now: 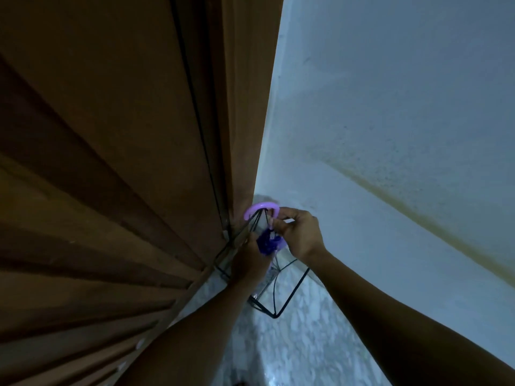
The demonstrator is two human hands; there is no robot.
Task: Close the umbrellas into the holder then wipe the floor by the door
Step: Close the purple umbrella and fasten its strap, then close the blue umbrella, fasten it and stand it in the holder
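Note:
A folded purple umbrella (268, 243) with a curved lilac handle (260, 208) stands upright in a black wire holder (289, 296) in the corner between door and wall. My right hand (299, 235) pinches the handle's right end from the side. My left hand (249, 259) is closed around the bunched dark-purple canopy just below. The umbrella's lower part is hidden behind my left wrist and the wires.
A brown panelled wooden door (111, 162) fills the left half. A pale wall (390, 121) with a yellowish stain band rises on the right. Speckled white-grey floor (301, 352) lies below the holder, between my forearms.

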